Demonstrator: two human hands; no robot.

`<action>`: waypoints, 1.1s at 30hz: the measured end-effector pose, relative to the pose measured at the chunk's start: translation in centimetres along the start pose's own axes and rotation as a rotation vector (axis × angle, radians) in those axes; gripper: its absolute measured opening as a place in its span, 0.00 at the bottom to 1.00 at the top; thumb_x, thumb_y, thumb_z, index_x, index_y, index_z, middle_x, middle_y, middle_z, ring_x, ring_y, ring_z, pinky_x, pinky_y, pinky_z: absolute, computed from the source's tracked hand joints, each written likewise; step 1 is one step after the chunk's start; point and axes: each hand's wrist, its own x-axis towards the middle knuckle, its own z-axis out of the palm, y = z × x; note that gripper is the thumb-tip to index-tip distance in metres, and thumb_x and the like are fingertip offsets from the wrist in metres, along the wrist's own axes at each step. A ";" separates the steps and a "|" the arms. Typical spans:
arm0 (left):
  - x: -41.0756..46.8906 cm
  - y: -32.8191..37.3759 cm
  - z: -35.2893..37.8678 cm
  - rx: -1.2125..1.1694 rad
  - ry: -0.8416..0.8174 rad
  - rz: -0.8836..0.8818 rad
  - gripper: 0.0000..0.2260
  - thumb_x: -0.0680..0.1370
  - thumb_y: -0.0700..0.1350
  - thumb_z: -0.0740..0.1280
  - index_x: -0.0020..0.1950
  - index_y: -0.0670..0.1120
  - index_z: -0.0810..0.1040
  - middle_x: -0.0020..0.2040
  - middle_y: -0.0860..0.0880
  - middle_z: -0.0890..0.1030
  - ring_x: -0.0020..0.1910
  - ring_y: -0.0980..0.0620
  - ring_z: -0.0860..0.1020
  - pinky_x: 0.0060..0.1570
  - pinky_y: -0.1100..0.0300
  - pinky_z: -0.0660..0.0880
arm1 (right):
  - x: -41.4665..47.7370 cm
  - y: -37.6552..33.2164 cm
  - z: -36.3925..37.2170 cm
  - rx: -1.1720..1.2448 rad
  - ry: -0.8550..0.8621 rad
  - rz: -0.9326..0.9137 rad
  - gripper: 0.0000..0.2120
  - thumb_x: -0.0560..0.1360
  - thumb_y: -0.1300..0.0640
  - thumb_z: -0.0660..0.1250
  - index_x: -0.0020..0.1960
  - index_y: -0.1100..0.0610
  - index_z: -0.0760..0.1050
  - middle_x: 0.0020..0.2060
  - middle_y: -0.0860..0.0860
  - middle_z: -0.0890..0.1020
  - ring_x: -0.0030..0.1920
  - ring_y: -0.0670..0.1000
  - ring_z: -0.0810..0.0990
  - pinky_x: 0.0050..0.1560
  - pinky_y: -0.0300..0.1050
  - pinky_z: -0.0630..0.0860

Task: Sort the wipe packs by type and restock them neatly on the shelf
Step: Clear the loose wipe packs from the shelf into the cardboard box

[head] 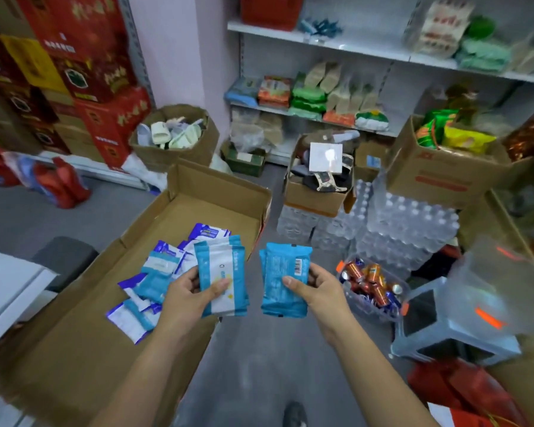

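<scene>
- Head view: a stockroom with a grey floor (259, 365). At the back stands a white shelf (321, 41), and its boards carry soft packets in green, orange, blue and beige.
- On the far left rise stacked red cartons (90, 57). Beside them is a round cardboard bin of slippers (173, 134).
- A wide, shallow cardboard box (216, 208) lies open on the left, its flaps folded out.
- Inside this box, loose packs (154, 272) in blue, white and purple lie scattered and overlapping, not sorted.
- The left hand (191, 291) grips a stack of wipe packs (221, 269) above the near right corner of the box. The thumb lies across the front face and the fingers are curled behind.
- The top pack of that stack shows a white panel between blue borders, and the edges of more packs fan out behind it.
- The right hand (315, 288) pinches a second stack of packs (285, 278) over the bare floor, with the thumb on top. These are plain blue, turned back-side up, with a barcode near the upper right corner.
- The two stacks are held upright side by side, near each other but not touching, well short of the shelf.
- To the right, wrapped cases of bottled water (407, 220) are piled on the floor, with open cardboard boxes resting on them.
- Just right of the right hand sits a clear tub of drink cans (370, 288), and next to it a grey plastic stool (444, 318).
- A dark shoe (295, 414) shows at the bottom edge.
</scene>
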 end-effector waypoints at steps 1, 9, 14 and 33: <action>1.3 0.2 0.5 -0.004 0.021 0.001 0.16 0.72 0.40 0.76 0.58 0.49 0.80 0.50 0.51 0.86 0.48 0.52 0.85 0.42 0.59 0.82 | 1.8 -0.4 -0.1 -0.005 -0.010 0.005 0.17 0.73 0.65 0.74 0.60 0.56 0.78 0.51 0.50 0.86 0.51 0.51 0.86 0.53 0.51 0.82; 9.7 1.9 4.6 -0.100 0.237 -0.001 0.16 0.72 0.37 0.75 0.59 0.45 0.81 0.52 0.48 0.86 0.50 0.48 0.85 0.45 0.56 0.83 | 16.3 -4.2 -1.3 -0.065 -0.196 0.037 0.17 0.72 0.62 0.75 0.59 0.55 0.79 0.52 0.50 0.86 0.51 0.51 0.86 0.53 0.52 0.82; 13.3 2.5 4.6 -0.138 0.383 -0.026 0.13 0.74 0.37 0.74 0.57 0.43 0.81 0.50 0.47 0.87 0.49 0.48 0.86 0.44 0.57 0.83 | 23.7 -5.7 0.7 -0.111 -0.327 0.075 0.16 0.73 0.64 0.74 0.60 0.57 0.79 0.52 0.52 0.86 0.51 0.53 0.86 0.52 0.51 0.83; 29.3 -8.1 -2.1 -0.166 0.787 -0.401 0.12 0.74 0.39 0.75 0.56 0.41 0.81 0.53 0.43 0.85 0.51 0.45 0.83 0.54 0.48 0.79 | 47.7 3.6 14.4 -0.694 -0.625 0.444 0.16 0.72 0.63 0.75 0.59 0.60 0.79 0.49 0.56 0.86 0.49 0.58 0.85 0.54 0.61 0.81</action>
